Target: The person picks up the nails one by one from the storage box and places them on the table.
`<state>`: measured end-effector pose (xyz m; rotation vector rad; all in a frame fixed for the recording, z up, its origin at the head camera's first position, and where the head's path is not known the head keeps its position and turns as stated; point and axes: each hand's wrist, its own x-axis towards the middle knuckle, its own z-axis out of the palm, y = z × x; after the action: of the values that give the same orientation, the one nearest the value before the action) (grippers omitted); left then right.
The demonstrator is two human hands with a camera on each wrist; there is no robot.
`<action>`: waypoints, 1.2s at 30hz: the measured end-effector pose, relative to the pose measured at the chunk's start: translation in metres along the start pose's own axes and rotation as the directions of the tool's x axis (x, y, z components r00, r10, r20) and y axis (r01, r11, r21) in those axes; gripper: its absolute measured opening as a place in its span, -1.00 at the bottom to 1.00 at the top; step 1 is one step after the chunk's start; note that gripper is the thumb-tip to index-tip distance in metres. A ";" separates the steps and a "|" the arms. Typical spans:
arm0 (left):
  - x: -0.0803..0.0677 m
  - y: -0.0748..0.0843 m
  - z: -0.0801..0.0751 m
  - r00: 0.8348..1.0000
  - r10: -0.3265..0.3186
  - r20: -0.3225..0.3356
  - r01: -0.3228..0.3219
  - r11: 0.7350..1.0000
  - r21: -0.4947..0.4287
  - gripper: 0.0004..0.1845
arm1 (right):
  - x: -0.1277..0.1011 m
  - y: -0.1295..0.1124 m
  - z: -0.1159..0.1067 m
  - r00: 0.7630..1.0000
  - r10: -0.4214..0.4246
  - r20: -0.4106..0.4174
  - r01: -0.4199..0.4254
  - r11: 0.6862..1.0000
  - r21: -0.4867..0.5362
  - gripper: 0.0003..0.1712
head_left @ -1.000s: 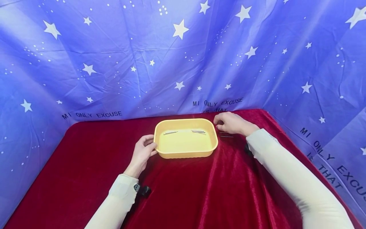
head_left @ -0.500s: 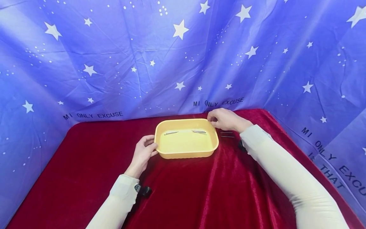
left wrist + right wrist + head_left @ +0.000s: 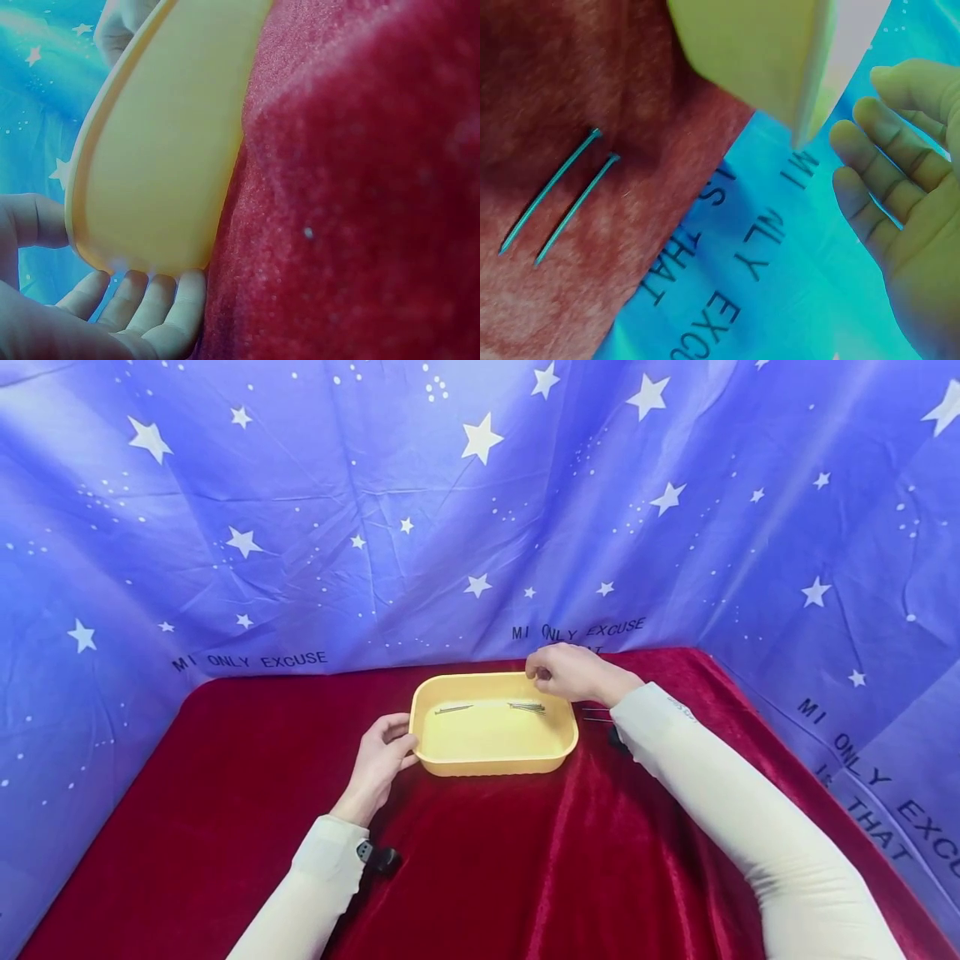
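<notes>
A yellow plastic tray sits on the red cloth. Inside it lie nails in two groups, a few at the left and several at the right. My left hand holds the tray's left end, the thumb at the rim and the other fingertips against the outer wall. My right hand hovers over the tray's far right corner, its fingers bent. The thumb and index tips are partly hidden, and whether they pinch anything does not show. Two loose nails lie on the cloth, right of the tray.
Red velvet cloth covers the table. Behind and at both sides hangs a blue curtain with white stars and black lettering. Each wrist wears a small black camera.
My right hand has moved left from above the loose nails to over the tray's far right corner. The left hand keeps its place on the tray. The head view has shifted slightly.
</notes>
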<state>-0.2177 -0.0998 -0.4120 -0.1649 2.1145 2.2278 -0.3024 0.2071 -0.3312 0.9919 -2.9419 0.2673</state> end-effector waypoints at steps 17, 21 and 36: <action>0.000 -0.001 -0.001 1.000 0.006 0.006 -0.006 1.000 -0.006 -0.49 | 0.028 -0.029 0.000 0.994 -0.096 0.044 0.099 0.993 -0.059 -0.83; 0.001 -0.001 -0.001 1.000 0.008 0.010 -0.008 1.000 -0.009 -0.49 | 0.036 -0.034 0.004 0.993 -0.102 0.066 0.107 0.991 -0.081 -0.82; 0.000 0.000 -0.001 1.000 0.011 0.009 -0.010 1.000 -0.004 -0.49 | 0.053 -0.052 0.008 0.985 -0.150 0.083 0.158 0.982 -0.100 -0.79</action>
<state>-0.2176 -0.1006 -0.4119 -0.1436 2.1109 2.2346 -0.3130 0.1332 -0.3268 1.2310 -2.8874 0.0696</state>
